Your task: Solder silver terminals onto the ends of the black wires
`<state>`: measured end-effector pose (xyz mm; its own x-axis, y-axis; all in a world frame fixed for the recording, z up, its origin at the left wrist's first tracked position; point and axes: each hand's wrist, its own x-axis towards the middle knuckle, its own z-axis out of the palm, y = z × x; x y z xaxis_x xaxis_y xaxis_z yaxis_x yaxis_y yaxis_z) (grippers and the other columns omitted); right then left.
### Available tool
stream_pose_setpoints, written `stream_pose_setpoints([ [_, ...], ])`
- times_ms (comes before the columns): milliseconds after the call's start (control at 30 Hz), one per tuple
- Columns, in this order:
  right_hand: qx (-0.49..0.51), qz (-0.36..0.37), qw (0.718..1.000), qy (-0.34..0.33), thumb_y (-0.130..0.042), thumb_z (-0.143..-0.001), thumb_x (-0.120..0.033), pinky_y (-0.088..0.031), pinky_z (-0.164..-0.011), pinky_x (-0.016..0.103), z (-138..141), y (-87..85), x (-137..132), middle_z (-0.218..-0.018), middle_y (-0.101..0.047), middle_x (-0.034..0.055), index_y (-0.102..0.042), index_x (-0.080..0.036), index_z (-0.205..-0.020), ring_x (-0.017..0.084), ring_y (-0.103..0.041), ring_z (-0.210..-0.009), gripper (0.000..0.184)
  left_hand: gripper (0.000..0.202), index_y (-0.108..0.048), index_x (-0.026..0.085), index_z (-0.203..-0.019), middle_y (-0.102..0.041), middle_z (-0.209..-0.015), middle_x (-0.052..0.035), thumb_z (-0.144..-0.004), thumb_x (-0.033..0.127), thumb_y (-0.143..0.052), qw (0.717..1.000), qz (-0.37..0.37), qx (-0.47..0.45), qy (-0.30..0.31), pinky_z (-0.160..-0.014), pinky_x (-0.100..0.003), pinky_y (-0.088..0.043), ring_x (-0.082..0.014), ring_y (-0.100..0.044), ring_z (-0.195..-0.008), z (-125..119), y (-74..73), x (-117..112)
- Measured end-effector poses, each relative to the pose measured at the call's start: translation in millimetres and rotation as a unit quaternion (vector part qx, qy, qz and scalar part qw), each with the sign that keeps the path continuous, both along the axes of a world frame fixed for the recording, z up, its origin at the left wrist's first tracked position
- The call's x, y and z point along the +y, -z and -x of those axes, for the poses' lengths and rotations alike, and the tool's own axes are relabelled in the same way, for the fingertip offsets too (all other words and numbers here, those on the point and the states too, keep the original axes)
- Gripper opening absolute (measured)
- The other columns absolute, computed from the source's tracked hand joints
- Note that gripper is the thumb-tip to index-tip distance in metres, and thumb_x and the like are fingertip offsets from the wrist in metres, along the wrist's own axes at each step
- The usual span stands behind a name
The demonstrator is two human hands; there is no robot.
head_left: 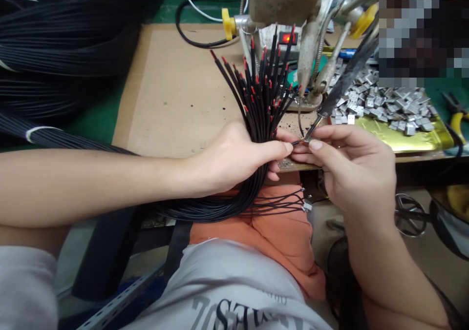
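Observation:
My left hand (238, 154) is closed round a thick bundle of black cables (262, 120), whose red-tipped ends fan out upward. Its thumb also presses on a single cable end that points right. Close by, my right hand (355, 159) pinches a small metal connector (307, 141) between thumb and fingers, where that cable end meets it. A soldering iron (339, 83) slants down from the upper right with its tip at the connector. From the upper middle, a thin solder feed wire (300, 115) reaches the same spot. The exact joint is partly hidden by my fingertips.
Loose metal connectors (384, 100) lie heaped on a gold tray (417, 137) at right, near yellow-handled pliers (456, 117). A metal stand (289, 0) rises at the back. More black cable bundles (66, 47) lie at left. Several cables with connectors (307, 206) rest over my lap.

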<state>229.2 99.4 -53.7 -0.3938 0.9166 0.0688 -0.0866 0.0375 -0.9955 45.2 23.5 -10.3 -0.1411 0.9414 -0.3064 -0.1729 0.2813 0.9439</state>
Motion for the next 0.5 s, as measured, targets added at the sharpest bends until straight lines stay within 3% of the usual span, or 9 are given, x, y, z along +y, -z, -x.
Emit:
stream_pose_setpoints([
  [233, 0.011, 0.01, 1.0, 0.014, -0.092, -0.091, -0.019, -0.077, -0.076, 0.029, 3.6, -1.8, -1.5, -0.081, -0.082, -0.0046, -0.067, -0.024, -0.103, 0.019, -0.089, -0.076, 0.028, 0.012, -0.081, 0.013, -0.101, -0.074, -0.073, 0.0009, -0.089, 0.01, -0.08, 1.0, -0.011, -0.024, -0.015, -0.057, -0.027, -0.07, -0.0115, -0.065, -0.057, 0.2, 6.8, 1.0],
  [500, 0.004, -0.01, 1.0, 0.018, -0.093, -0.093, -0.022, -0.079, -0.082, 0.035, 3.3, 0.7, -3.7, -0.085, -0.084, -0.0033, -0.071, -0.025, -0.101, 0.022, -0.09, -0.083, 0.023, 0.009, -0.082, 0.014, -0.097, -0.075, -0.076, 0.0003, -0.09, 0.008, -0.079, 0.999, -0.006, -0.032, -0.007, -0.058, -0.026, -0.069, -0.0103, -0.064, -0.059, 0.1, 5.1, 3.3],
])
